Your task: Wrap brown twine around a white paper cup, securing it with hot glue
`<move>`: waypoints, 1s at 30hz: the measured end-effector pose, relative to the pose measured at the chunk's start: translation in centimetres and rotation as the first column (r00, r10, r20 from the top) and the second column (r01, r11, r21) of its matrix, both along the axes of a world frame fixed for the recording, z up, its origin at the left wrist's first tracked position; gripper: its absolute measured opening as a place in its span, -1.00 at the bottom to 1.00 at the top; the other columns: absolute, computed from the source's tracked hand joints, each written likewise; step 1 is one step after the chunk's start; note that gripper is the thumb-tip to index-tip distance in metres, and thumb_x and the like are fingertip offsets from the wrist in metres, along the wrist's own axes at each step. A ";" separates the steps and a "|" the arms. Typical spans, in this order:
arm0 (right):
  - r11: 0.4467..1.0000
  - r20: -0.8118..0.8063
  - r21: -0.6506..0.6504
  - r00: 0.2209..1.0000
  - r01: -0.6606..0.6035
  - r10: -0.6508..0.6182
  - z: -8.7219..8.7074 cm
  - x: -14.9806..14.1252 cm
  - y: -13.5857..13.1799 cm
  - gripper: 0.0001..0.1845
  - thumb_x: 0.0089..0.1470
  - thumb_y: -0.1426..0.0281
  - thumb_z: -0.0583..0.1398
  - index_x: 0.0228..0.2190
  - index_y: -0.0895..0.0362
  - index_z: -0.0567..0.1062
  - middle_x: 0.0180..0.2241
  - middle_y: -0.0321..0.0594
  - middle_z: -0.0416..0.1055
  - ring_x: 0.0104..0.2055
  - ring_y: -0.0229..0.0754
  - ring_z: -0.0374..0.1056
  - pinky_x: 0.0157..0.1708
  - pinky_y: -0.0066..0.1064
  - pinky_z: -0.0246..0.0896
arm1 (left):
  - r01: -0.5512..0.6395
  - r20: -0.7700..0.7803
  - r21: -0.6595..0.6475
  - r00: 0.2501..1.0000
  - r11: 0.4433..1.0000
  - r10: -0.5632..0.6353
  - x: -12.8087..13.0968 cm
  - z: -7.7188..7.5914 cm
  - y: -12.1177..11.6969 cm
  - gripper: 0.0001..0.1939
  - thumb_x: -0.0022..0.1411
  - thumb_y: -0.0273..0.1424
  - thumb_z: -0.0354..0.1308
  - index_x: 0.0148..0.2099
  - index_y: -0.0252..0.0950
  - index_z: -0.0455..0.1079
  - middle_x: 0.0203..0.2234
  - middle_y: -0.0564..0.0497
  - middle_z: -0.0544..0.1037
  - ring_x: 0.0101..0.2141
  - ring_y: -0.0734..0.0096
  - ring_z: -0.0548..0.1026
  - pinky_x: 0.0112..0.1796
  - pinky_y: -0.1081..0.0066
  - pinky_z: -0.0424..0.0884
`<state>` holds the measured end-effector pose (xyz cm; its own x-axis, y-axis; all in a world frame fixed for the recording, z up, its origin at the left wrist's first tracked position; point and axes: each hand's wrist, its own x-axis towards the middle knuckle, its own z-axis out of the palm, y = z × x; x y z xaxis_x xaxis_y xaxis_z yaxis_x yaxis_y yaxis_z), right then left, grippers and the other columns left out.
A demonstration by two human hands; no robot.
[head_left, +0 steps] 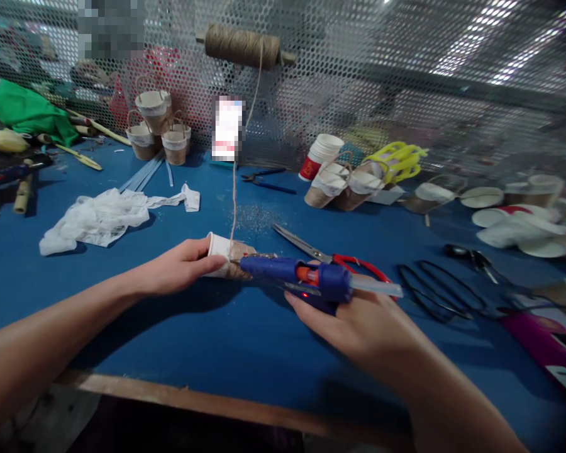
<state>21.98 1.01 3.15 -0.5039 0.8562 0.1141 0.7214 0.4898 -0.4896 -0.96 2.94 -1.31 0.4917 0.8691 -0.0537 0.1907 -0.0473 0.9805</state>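
Right hand [363,314], nearest the camera, is wrapped around one blue glue gun [273,270], its nozzle at the side of one paper cup [219,244]; contact cannot be confirmed. Left hand [182,264] grips that cup near its rim, on its side over the blue table [170,340], front and centre. Twine [234,207] covers the base end, so the winding appears well advanced; a white band by the rim is bare, and neither trim nor handle is seen on it. Counted further out: one pair of scissors [306,245], one pair of pliers [273,187], one heap of white trim [99,217], one twine spool [240,49], three handled cups [155,119] at left, and at least three similar cups [327,187] at right
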 end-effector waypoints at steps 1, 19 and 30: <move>1.000 -0.006 0.002 1.000 -0.001 0.001 0.0 0.0 0.0 -0.90 -0.04 0.41 0.02 -0.54 0.09 0.28 -0.62 -0.30 0.28 -0.63 -0.28 0.16 -0.61 -0.41 0.10 | 0.001 -0.004 0.004 1.000 1.000 -0.001 0.0 0.0 0.0 -0.62 0.23 -0.36 -0.05 0.06 -0.39 0.24 0.04 -0.11 0.36 0.03 0.19 0.30 0.07 0.23 0.12; 0.998 -0.021 -0.011 0.998 0.054 -0.054 0.4 -0.1 -0.3 -0.89 -0.05 0.42 0.02 -0.57 0.09 0.26 -0.66 -0.31 0.25 -0.64 -0.28 0.14 -0.63 -0.41 0.09 | 0.044 -0.076 0.076 0.996 0.996 -0.038 -0.1 0.2 -0.2 -0.59 0.25 -0.31 -0.08 0.10 -0.37 0.21 0.06 -0.08 0.34 0.04 0.21 0.28 0.08 0.30 0.11; 0.998 -0.001 0.018 0.998 0.065 -0.065 0.3 -0.2 -0.1 -0.88 -0.04 0.42 0.03 -0.57 0.09 0.31 -0.65 -0.31 0.27 -0.64 -0.28 0.17 -0.64 -0.42 0.10 | 0.043 -0.085 0.065 0.996 0.997 -0.037 -0.1 0.1 -0.2 -0.60 0.24 -0.32 -0.08 0.10 -0.36 0.21 0.05 -0.08 0.35 0.03 0.20 0.30 0.07 0.27 0.13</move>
<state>21.78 0.94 3.44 -0.4468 0.8851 0.1302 0.7518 0.4504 -0.4817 -1.08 2.70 -1.16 0.5225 0.8518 -0.0387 0.2685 -0.1213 0.9556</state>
